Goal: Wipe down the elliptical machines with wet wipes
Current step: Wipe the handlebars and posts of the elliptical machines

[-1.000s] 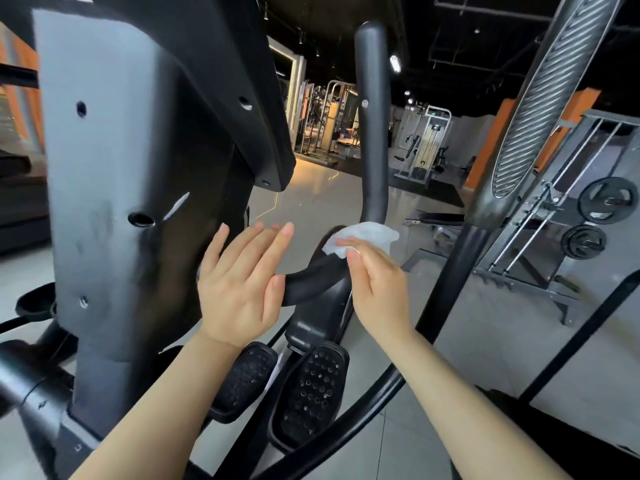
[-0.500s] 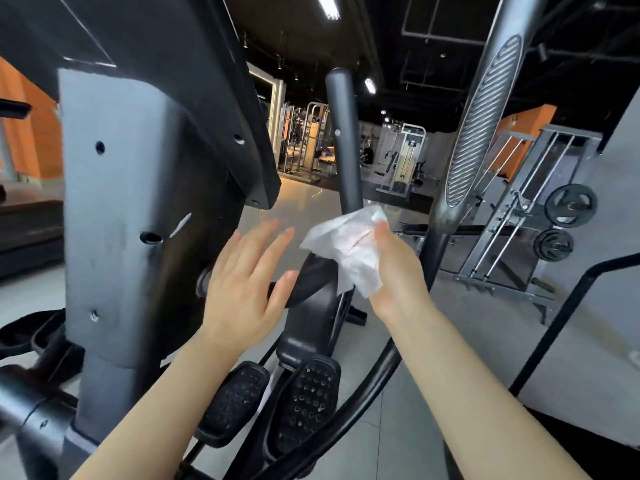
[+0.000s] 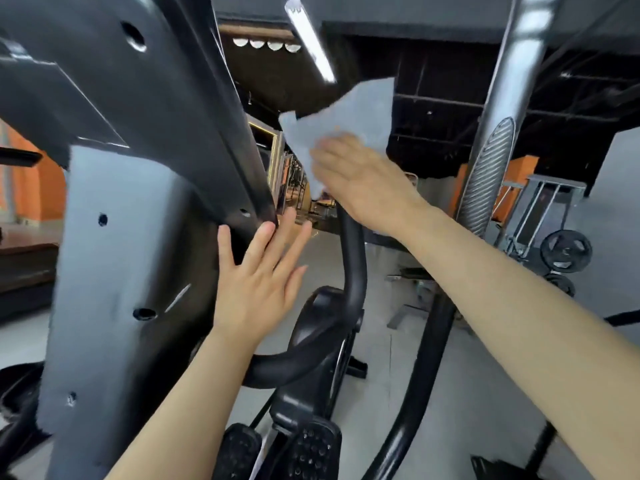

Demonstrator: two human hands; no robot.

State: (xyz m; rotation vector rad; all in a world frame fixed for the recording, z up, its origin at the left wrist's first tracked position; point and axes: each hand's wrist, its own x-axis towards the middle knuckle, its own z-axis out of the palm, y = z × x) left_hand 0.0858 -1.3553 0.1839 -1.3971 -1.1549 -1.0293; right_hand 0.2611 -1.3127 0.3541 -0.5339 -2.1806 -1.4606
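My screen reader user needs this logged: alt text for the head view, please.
The right hand holds a wet wipe high on the elliptical's black upright handlebar. The left hand is open, fingers straight, beside the grey console column.

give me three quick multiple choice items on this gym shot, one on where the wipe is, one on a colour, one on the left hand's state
1. Where is the wipe?
A. on the floor
B. raised in the right hand, near the top of the black handlebar
C. draped on a pedal

2. What colour are the far walls?
A. orange
B. green
C. blue

3. The left hand is:
A. gripping the handlebar
B. holding a bottle
C. open, fingers straight

Answers: 1 B, the wipe is bunched in the raised fingers. 2 A, orange shows both sides. 3 C, fingers spread, holding nothing.
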